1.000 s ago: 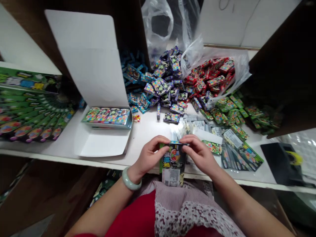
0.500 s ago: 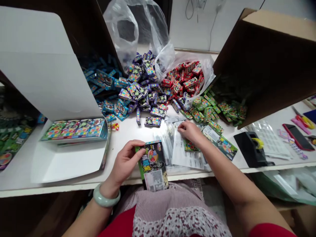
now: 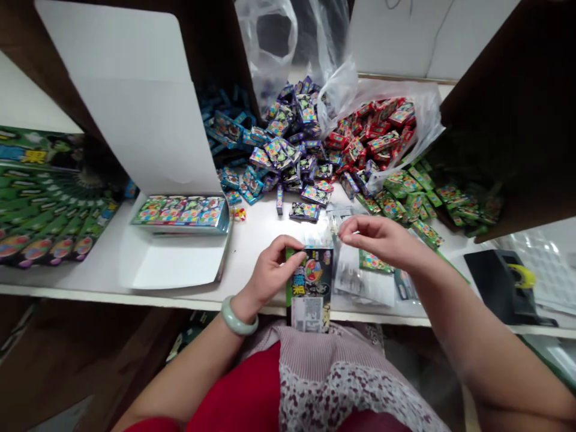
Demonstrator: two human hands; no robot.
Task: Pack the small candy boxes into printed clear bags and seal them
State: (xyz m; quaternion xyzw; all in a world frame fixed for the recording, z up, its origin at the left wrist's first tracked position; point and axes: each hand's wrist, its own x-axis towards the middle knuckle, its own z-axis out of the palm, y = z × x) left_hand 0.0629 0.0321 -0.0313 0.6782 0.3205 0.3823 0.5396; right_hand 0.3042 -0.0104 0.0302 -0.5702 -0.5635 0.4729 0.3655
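Observation:
My left hand [image 3: 270, 273] grips a tall printed packet [image 3: 310, 291] upright at the table's front edge, its bottom resting against my lap. My right hand [image 3: 382, 240] hovers just right of the packet's top, fingers pinched on a small thin clear piece that I cannot make out. Under that hand lie flat clear sleeves and printed cards [image 3: 366, 279]. Behind them spread heaps of small boxes: blue [image 3: 229, 129], purple [image 3: 288, 150], red [image 3: 373, 135] in a clear bag, and green [image 3: 414, 198].
An open white display carton [image 3: 175, 264] with a raised lid holds a row of small boxes at left. Stacked green packets [image 3: 49, 210] lie far left. A brown cardboard box [image 3: 517, 120] stands at right, and a black tape dispenser [image 3: 508, 285] near the front edge.
My right hand left the sleeves on the table and rose back toward the packet's top with something pinched. The left hand kept its hold on the packet.

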